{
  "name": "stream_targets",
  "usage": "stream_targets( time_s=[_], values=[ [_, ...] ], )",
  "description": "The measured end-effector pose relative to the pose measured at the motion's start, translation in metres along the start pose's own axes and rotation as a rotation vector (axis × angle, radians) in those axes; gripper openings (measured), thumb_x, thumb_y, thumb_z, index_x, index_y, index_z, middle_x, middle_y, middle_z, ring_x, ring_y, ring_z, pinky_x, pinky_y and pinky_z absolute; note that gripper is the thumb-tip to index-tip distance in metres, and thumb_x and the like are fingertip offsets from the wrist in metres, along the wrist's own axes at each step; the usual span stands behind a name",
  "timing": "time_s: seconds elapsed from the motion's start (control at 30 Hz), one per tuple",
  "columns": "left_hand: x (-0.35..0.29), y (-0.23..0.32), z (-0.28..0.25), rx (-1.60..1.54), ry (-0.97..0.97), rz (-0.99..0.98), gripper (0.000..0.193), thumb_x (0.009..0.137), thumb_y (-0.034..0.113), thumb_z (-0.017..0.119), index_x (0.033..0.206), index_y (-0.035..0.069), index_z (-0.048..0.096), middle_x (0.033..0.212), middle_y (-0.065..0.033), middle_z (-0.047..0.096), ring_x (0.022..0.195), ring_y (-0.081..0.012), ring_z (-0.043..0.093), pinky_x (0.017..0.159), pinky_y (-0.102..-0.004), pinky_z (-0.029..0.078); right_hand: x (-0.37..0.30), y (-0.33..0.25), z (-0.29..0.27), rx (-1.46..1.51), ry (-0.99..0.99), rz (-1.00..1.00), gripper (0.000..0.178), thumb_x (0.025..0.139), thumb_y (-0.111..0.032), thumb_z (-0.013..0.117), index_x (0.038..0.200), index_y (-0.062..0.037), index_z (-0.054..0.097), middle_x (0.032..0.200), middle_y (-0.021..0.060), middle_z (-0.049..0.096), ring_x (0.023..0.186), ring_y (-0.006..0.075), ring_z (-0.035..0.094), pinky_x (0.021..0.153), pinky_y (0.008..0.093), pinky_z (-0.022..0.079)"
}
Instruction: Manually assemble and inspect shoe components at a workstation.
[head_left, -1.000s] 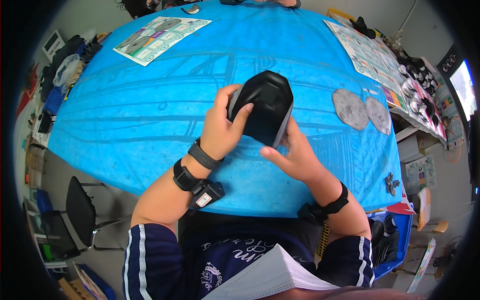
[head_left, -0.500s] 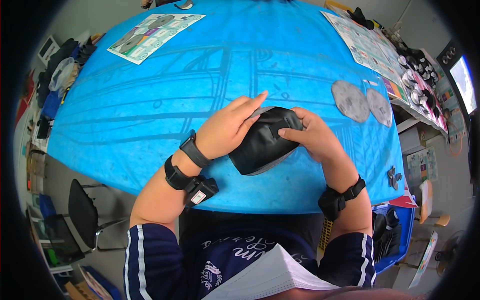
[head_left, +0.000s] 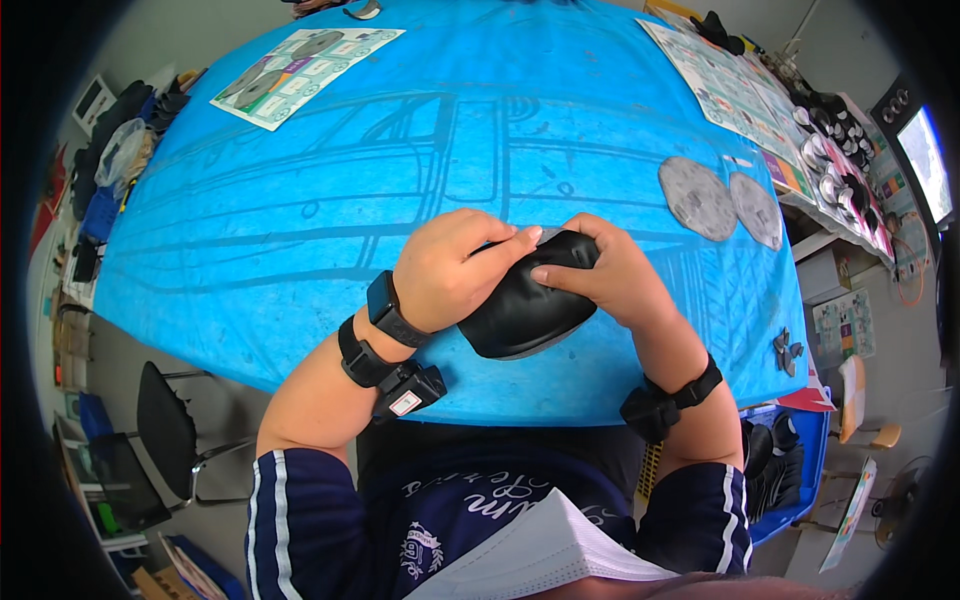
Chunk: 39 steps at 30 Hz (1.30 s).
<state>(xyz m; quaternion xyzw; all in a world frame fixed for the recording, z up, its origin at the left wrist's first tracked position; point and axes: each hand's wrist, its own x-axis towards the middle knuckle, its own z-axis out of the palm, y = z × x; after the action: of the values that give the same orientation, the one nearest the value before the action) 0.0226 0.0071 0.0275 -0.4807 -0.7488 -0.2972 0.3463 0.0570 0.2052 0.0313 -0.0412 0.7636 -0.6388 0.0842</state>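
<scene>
Both of my hands hold a curved black leather-like piece (head_left: 520, 318) with a grey edge, just above the near part of the blue-covered table (head_left: 330, 215). My left hand (head_left: 450, 268) is closed on its upper left side, with thumb and fingers pinching the far edge. On the upper right side, my right hand (head_left: 618, 275) grips it, the thumb pressed on the black face and the fingers behind. The underside of the piece and part of its far edge are hidden.
Two grey round discs (head_left: 695, 198) lie to the right on the table. Small dark scraps (head_left: 788, 352) sit near the right corner. A printed sheet (head_left: 305, 75) lies at the far left. Beside the table stand a blue crate (head_left: 790, 490) and a black chair (head_left: 170, 425).
My left fingers, stretched along the far edge before, have curled in and pinch it. The piece has tipped and moved slightly nearer. My right thumb has shifted left over the black face.
</scene>
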Motion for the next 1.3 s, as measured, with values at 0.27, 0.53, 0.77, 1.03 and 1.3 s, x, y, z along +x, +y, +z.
stream_targets(
  time_s=[0.27, 0.53, 0.77, 1.03, 1.3],
  values=[
    [-0.001, 0.005, -0.001, -0.098, 0.012, 0.042, 0.035, 0.062, -0.004, 0.07, 0.095, 0.006, 0.068, 0.076, -0.0045, 0.057, 0.063, -0.019, 0.059, 0.051, -0.0277, 0.045, -0.01, -0.008, 0.014, -0.232, 0.106, -0.198, 0.023, 0.071, -0.01, 0.074, 0.088, -0.0019, 0.06, 0.081, 0.0083, 0.065, 0.073, 0.0139, 0.06, 0.065, 0.0278, 0.047],
    [-0.001, 0.005, -0.003, -0.034, 0.094, 0.117, 0.026, 0.066, 0.004, 0.071, 0.091, 0.009, 0.068, 0.07, -0.0018, 0.053, 0.057, -0.016, 0.055, 0.045, -0.0261, 0.042, -0.011, -0.005, 0.018, -0.286, 0.042, -0.233, 0.023, 0.075, -0.014, 0.072, 0.091, -0.0015, 0.06, 0.082, 0.0107, 0.065, 0.074, 0.0162, 0.062, 0.066, 0.0276, 0.048],
    [-0.001, 0.002, -0.007, -0.023, 0.009, -0.086, 0.031, 0.065, 0.003, 0.072, 0.093, 0.014, 0.07, 0.063, -0.0011, 0.05, 0.056, -0.0155, 0.055, 0.046, -0.0253, 0.043, -0.007, 0.001, 0.014, -0.057, -0.046, -0.142, 0.031, 0.08, -0.019, 0.068, 0.103, -0.0012, 0.061, 0.089, 0.011, 0.066, 0.079, 0.0161, 0.062, 0.071, 0.028, 0.048],
    [0.001, -0.008, -0.011, 0.02, 0.059, 0.132, 0.027, 0.065, 0.007, 0.067, 0.091, 0.009, 0.07, 0.069, -0.0016, 0.057, 0.063, -0.0163, 0.06, 0.05, -0.0254, 0.047, -0.008, 0.0, 0.016, -0.086, -0.139, -0.145, 0.035, 0.08, -0.02, 0.068, 0.109, -0.0011, 0.06, 0.094, 0.0099, 0.066, 0.083, 0.0124, 0.06, 0.074, 0.0273, 0.048],
    [0.0, -0.01, -0.018, 0.225, 0.122, 0.382, 0.033, 0.057, 0.009, 0.062, 0.089, 0.009, 0.071, 0.082, 0.0001, 0.057, 0.078, -0.0165, 0.053, 0.063, -0.0274, 0.048, -0.011, -0.002, 0.016, -0.037, -0.168, -0.081, 0.037, 0.079, -0.015, 0.069, 0.11, 0.0022, 0.059, 0.094, 0.0085, 0.065, 0.083, 0.0116, 0.059, 0.075, 0.026, 0.048]
  ],
)
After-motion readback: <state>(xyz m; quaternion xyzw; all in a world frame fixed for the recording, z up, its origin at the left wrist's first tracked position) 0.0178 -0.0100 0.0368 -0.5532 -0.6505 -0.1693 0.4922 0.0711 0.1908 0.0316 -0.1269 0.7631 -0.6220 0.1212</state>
